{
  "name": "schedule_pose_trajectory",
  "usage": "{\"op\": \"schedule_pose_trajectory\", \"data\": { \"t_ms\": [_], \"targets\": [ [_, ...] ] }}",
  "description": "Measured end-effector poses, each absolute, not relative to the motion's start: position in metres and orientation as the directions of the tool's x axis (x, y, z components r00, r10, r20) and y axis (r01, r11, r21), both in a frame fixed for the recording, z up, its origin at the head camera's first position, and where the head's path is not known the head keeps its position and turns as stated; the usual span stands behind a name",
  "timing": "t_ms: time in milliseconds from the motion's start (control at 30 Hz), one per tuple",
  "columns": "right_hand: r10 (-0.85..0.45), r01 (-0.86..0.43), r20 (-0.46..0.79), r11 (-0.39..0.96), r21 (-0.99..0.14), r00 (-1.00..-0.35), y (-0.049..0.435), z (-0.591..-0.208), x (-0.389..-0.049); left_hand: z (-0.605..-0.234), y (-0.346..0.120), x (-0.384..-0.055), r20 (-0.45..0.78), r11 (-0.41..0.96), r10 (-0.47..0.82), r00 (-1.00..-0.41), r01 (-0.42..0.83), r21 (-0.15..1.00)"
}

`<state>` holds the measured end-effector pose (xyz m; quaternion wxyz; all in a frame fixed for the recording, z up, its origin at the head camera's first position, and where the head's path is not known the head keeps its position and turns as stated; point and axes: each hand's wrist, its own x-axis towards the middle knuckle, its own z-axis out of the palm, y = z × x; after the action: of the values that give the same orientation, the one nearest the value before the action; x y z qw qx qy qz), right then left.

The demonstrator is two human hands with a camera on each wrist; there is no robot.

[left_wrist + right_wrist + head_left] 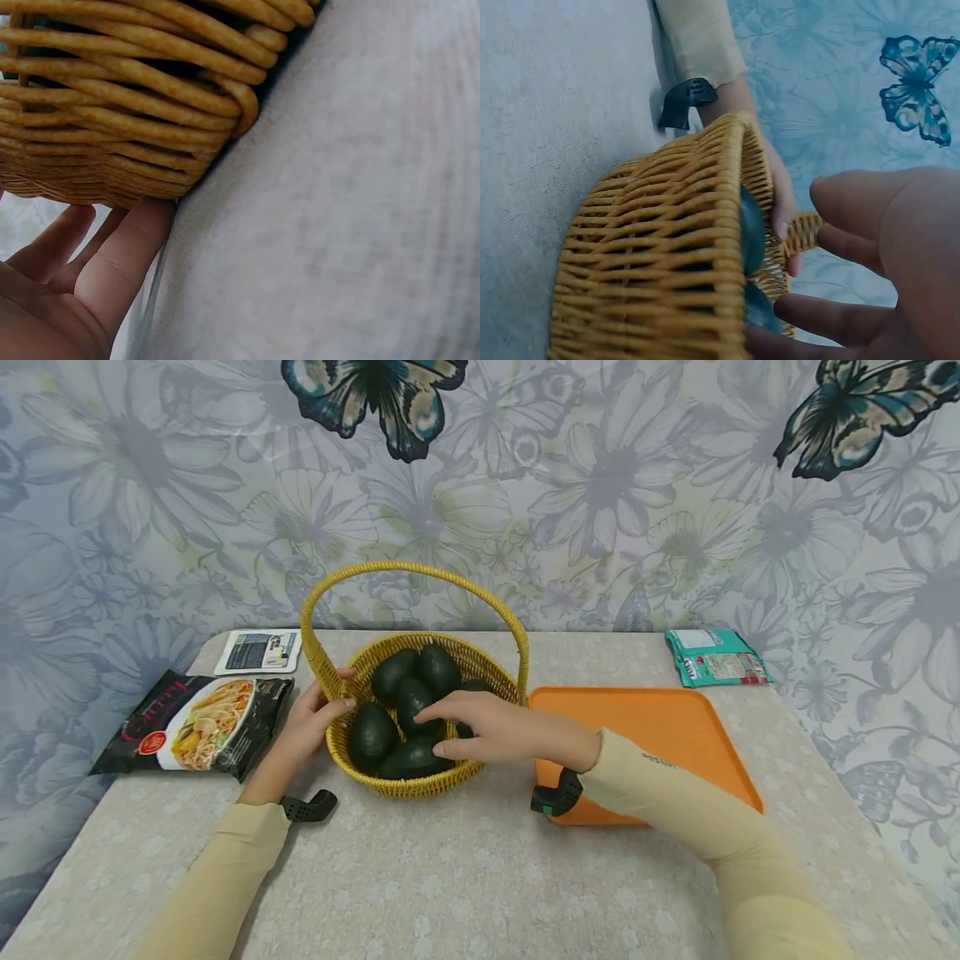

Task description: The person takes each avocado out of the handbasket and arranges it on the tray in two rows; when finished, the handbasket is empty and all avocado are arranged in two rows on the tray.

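Observation:
A yellow wicker basket (420, 787) with a tall arched handle stands mid-table and holds several dark green avocados (372, 737). My left hand (303, 727) grips the basket's left rim at the foot of the handle, thumb over the edge. In the left wrist view, fingers (124, 262) of that hand lie against the woven outer wall. Over the right side of the basket reaches my right hand (495, 727), thumb and fingers spread apart above the avocados. Seen from the right wrist, its fingers (836, 319) extend just over the rim, near an avocado (761, 307), with nothing held.
An orange tray (637, 714) lies right of the basket, partly under my right forearm. A black noodle packet (195, 727) and a white labelled package (258, 652) lie at left. Far right is a teal packet (716, 657). A patterned wall (600, 527) rises behind the table.

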<state>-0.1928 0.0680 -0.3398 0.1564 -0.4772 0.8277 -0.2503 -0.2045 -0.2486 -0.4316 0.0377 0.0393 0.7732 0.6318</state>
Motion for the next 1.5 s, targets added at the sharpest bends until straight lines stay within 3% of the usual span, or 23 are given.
{"op": "schedule_pose_trajectory", "data": {
  "t_ms": [333, 600, 900, 1133, 1500],
  "targets": [
    [-0.907, -0.73, -0.058, 0.373, -0.572, -0.417, 0.038, -0.35, -0.202, -0.43, -0.246, -0.206, -0.012, 0.196, 0.108, -0.994, 0.01, 0.981],
    [-0.897, -0.691, -0.233, 0.439, -0.574, -0.376, 0.023, -0.352, -0.207, -0.43, -0.248, -0.204, -0.021, 0.215, 0.092, -0.996, -0.001, 0.977],
    [-0.906, -0.638, -0.324, 0.423, -0.644, -0.274, 0.014, -0.352, -0.217, -0.43, -0.249, -0.204, -0.009, 0.212, 0.102, -0.995, 0.013, 0.977],
    [-0.866, -0.611, -0.394, 0.497, -0.616, -0.307, 0.017, -0.352, -0.218, -0.431, -0.248, -0.202, -0.019, 0.196, 0.103, -0.995, 0.002, 0.981],
    [-0.88, -0.628, -0.376, 0.471, -0.62, -0.289, 0.013, -0.355, -0.216, -0.431, -0.247, -0.202, -0.017, 0.187, 0.114, -0.993, 0.004, 0.982]
  ]
}}
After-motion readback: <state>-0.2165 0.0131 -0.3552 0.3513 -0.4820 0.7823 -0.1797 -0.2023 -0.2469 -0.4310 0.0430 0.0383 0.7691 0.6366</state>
